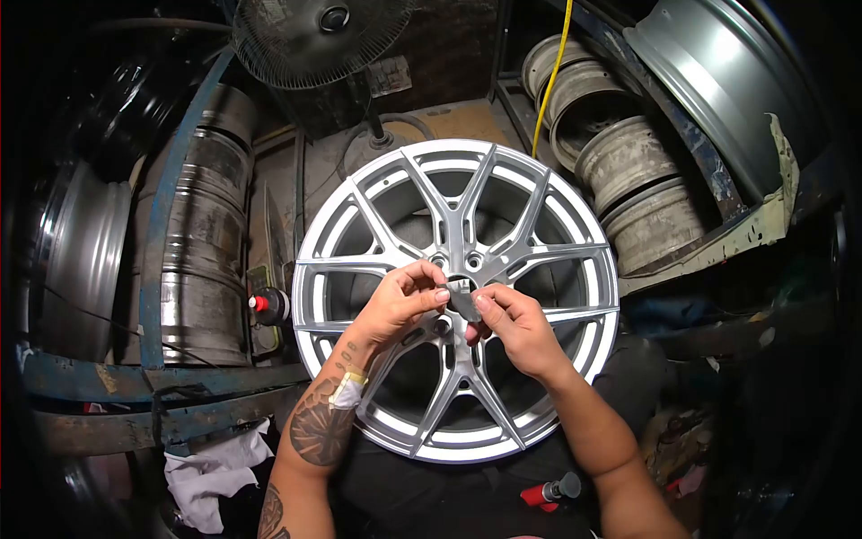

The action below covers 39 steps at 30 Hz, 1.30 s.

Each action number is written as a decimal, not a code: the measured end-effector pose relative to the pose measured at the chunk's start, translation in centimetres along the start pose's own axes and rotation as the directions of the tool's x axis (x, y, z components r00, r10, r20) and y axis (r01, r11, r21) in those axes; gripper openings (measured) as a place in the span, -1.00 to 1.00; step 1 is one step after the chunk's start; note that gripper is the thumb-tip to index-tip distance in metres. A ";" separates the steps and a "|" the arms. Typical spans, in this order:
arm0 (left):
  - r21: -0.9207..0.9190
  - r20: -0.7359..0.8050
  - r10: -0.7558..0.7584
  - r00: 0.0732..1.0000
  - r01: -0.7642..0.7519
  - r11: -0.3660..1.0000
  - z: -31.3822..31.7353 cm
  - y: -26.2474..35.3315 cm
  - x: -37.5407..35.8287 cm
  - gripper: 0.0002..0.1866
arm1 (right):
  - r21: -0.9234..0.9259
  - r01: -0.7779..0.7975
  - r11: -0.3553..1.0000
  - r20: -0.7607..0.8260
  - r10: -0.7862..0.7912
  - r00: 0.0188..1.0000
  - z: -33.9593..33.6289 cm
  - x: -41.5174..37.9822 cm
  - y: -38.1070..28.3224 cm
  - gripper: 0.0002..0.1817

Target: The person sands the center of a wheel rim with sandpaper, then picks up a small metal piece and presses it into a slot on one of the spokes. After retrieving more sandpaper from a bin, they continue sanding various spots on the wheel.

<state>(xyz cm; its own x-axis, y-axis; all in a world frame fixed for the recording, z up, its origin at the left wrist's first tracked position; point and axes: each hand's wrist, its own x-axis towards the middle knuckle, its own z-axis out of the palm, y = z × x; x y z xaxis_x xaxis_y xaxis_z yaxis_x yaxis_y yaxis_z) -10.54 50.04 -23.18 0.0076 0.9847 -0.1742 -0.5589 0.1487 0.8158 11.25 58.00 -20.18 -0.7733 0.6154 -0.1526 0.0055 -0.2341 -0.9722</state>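
A silver multi-spoke car wheel rim [456, 225] lies face up in front of me. Over its hub, both hands pinch a small folded grey piece of what looks like sandpaper [463, 304], with pale markings near its top. My left hand [406, 301] grips its left edge between thumb and fingers. On the other side, my right hand [510, 328] is closed on the right edge, thumb on top. The piece partly hides the hub's centre. Bolt holes show around it.
Dull wheel rims [628, 162] fill a rack at the right, and shiny ones [205, 242] a blue rack at the left. A fan [334, 18] stands behind. A red-and-black bottle [268, 305], a red-and-grey tool [552, 491] and a white cloth [215, 476] lie nearby.
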 end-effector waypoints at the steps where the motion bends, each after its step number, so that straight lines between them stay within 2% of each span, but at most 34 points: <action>1: -0.047 -0.015 0.010 1.000 -0.011 0.999 0.6 0.2 -0.3 -0.79 | -0.027 0.002 1.000 -0.001 -0.002 1.000 0.1 0.0 0.0 -0.71; 3: -0.134 -0.045 0.036 0.998 -0.042 0.990 1.6 0.5 -0.3 -0.80 | -0.114 0.081 0.990 -0.009 -0.082 0.997 0.0 0.0 0.9 -0.72; 4: -0.186 -0.013 0.011 1.000 -0.014 0.982 1.2 0.3 -0.4 -0.79 | -0.156 0.120 0.981 -0.012 -0.123 0.992 0.0 -0.1 1.2 -0.71; 8: -0.281 0.141 0.032 0.990 0.009 0.960 0.2 0.3 -0.8 -0.77 | 0.084 0.057 0.995 0.020 -0.059 0.998 -0.3 0.3 1.2 -0.61; 12: -0.183 0.091 0.010 0.996 0.007 0.983 0.3 0.5 -1.0 -0.74 | 0.245 0.039 0.969 0.001 -0.040 0.999 -0.3 0.1 -0.1 -0.58; 15: -0.089 0.048 0.017 0.999 -0.013 0.996 0.2 0.5 -0.9 -0.70 | 0.143 0.087 0.986 0.058 -0.096 0.994 -0.5 0.2 1.0 -0.59; 16: -0.069 0.025 0.010 1.000 -0.009 0.998 0.0 0.4 -0.8 -0.66 | 0.165 0.108 0.980 0.028 -0.114 0.993 -0.1 0.3 1.1 -0.60; 20: -0.076 0.023 0.053 0.998 -0.051 0.996 0.2 0.7 -0.9 -0.63 | 0.181 0.066 0.981 0.085 -0.082 0.993 0.5 -0.1 0.2 -0.65; 23: -0.082 0.009 0.069 0.998 -0.068 0.994 0.7 0.6 -0.9 -0.63 | 0.111 0.129 0.985 0.135 -0.144 0.980 0.5 -0.3 0.8 -0.71; 26: -0.062 0.010 0.034 0.999 -0.034 0.998 0.8 -0.3 -0.8 -0.64 | -0.244 0.304 0.921 0.100 -0.288 0.952 0.4 -0.2 0.8 -0.71; 27: -0.052 0.005 0.018 1.000 -0.018 0.998 1.0 -0.6 -0.6 -0.64 | -0.357 0.355 0.864 0.102 -0.342 0.934 0.5 0.0 0.8 -0.71; 28: 0.051 0.015 0.071 0.997 -0.071 0.996 1.2 -0.9 -0.4 -0.71 | -0.467 0.436 0.769 0.054 -0.467 0.883 0.8 0.4 1.2 -0.77; 31: 0.012 -0.113 -0.102 0.988 0.104 0.994 1.0 -1.0 -0.4 -0.68 | -0.584 0.367 0.724 -0.089 -0.506 0.858 1.3 0.5 0.9 -0.86; 32: -0.020 -0.113 -0.060 0.992 0.058 0.998 0.8 -1.3 -0.1 -0.60 | -0.588 0.354 0.727 -0.142 -0.524 0.840 1.5 0.6 0.6 -0.89; 33: 0.002 -0.114 -0.043 0.993 0.043 0.999 0.7 -1.2 -0.1 -0.64 | -0.572 0.315 0.757 -0.179 -0.491 0.853 1.4 0.5 0.8 -0.88; 35: 0.314 -0.057 0.137 0.989 -0.112 0.943 1.4 -0.8 -0.5 -0.69 | -0.534 0.249 0.808 -0.237 -0.426 0.873 1.1 0.7 1.1 -0.85; 37: 0.600 -0.056 0.198 0.979 -0.126 0.790 2.7 0.5 -1.7 -0.73 | -0.529 0.237 0.815 -0.229 -0.406 0.885 0.6 0.9 2.0 -0.82; 38: 0.654 -0.076 0.222 0.972 -0.119 0.747 2.8 0.6 -1.8 -0.76 | -0.533 0.217 0.818 -0.218 -0.381 0.898 0.5 1.0 2.0 -0.81; 39: 0.632 -0.090 0.247 0.965 -0.136 0.763 2.6 0.4 -1.7 -0.78 | -0.539 0.192 0.820 -0.212 -0.352 0.912 0.5 1.0 2.0 -0.80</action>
<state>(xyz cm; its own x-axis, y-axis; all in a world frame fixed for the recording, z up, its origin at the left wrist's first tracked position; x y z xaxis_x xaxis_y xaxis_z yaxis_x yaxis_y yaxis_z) -8.61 48.66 -21.16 -0.2055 0.9785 -0.0163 0.0968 0.0369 0.9946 10.15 57.75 -22.23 -0.5729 0.8027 0.1659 0.1973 0.3316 -0.9226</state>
